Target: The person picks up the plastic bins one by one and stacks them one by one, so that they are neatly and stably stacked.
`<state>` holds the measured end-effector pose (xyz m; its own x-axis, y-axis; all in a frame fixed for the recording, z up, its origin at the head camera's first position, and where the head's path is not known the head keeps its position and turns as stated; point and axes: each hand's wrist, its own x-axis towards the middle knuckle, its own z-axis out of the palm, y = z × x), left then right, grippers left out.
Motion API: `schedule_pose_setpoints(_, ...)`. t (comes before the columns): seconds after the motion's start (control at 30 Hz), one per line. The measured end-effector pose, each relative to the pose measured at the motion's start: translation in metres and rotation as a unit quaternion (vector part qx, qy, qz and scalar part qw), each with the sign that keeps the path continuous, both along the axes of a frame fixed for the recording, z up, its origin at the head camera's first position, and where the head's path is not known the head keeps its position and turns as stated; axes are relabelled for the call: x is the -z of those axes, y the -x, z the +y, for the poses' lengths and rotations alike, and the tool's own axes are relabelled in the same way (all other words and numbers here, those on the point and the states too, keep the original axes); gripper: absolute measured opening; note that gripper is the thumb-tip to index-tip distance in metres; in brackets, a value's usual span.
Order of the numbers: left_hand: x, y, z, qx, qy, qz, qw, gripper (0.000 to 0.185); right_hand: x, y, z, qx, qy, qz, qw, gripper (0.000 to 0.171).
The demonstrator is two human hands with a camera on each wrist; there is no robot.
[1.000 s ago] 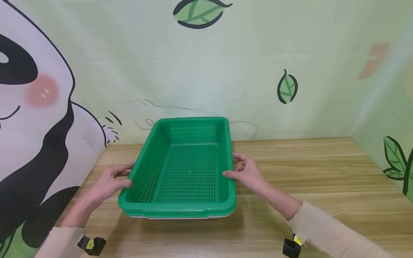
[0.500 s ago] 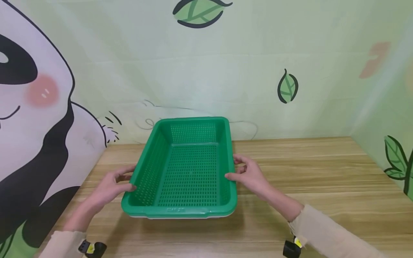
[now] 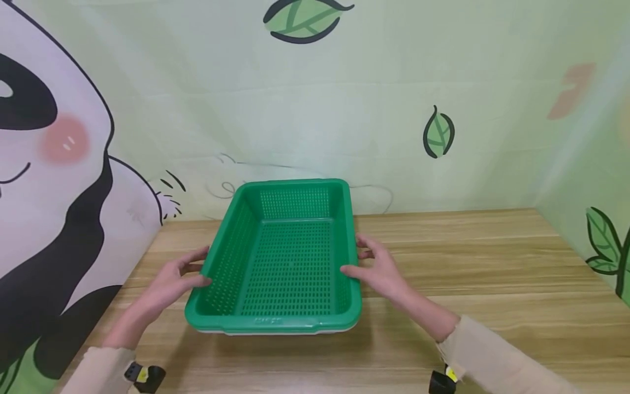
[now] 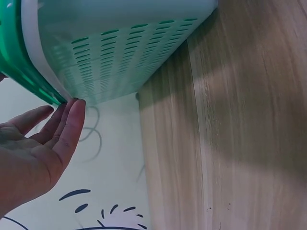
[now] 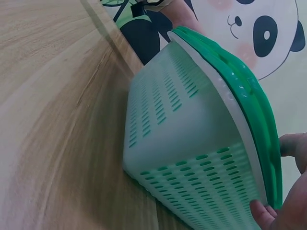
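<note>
A green plastic basket point(image 3: 295, 262) with a perforated floor sits nested in a pale white slotted basket point(image 4: 120, 52), whose rim shows just below the green one. My left hand point(image 3: 172, 279) is at the left rim, its thumb over the green edge and its fingers under it. In the left wrist view the fingertips point(image 4: 74, 108) reach the rims from outside. On the opposite side my right hand point(image 3: 381, 271) holds the rim, thumb laid over the top and fingers outside below. The right wrist view shows its fingertip beneath the pale rim.
Both baskets stand on a wood-grain table point(image 3: 467, 262) close to the back wall. A printed cloth point(image 3: 394, 65) with leaves and a panda covers the walls behind and at the sides. Black wrist cameras hang below both sleeves.
The green basket's near left corner has shifted slightly right and sits more squarely over the pale one. My left hand moved right with it; the right hand has hardly moved.
</note>
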<state>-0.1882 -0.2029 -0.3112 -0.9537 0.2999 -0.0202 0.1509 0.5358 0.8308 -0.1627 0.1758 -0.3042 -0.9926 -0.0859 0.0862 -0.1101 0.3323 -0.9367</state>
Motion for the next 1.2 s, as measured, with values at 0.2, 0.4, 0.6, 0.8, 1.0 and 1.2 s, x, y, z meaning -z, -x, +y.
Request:
schedule_pose_setpoints(0.2, -0.001, 0.005, 0.006, 0.006, 0.006, 0.006, 0.9999, 0.073, 0.005, 0.0, -0.001, -0.037, 0.065, -0.01, 0.997, 0.072)
schedule_pose_setpoints(0.4, -0.001, 0.006, 0.007, 0.004, 0.003, 0.007, 1.0, 0.074, 0.008, 0.0, 0.0, -0.039, 0.073, -0.023, 0.996, 0.074)
schedule_pose_setpoints(0.6, -0.001, 0.007, 0.008, 0.005, -0.001, -0.001, 1.0, 0.075, 0.009, 0.001, 0.002, -0.047, 0.07, -0.018, 0.996, 0.074)
schedule_pose_setpoints(0.8, -0.002, 0.006, 0.01, 0.008, 0.001, -0.001, 1.0, 0.075, 0.009, 0.0, 0.004, -0.052, 0.073, -0.023, 0.996, 0.074)
schedule_pose_setpoints(1.0, -0.003, 0.004, 0.012, 0.011, -0.002, 0.0, 0.9999, 0.074, 0.009, 0.0, 0.007, -0.053, 0.07, -0.02, 0.996, 0.074)
schedule_pose_setpoints(1.2, -0.002, 0.003, 0.014, 0.012, -0.006, 0.003, 0.9999, 0.075, 0.009, -0.002, 0.01, -0.055, 0.079, -0.028, 0.995, 0.074)
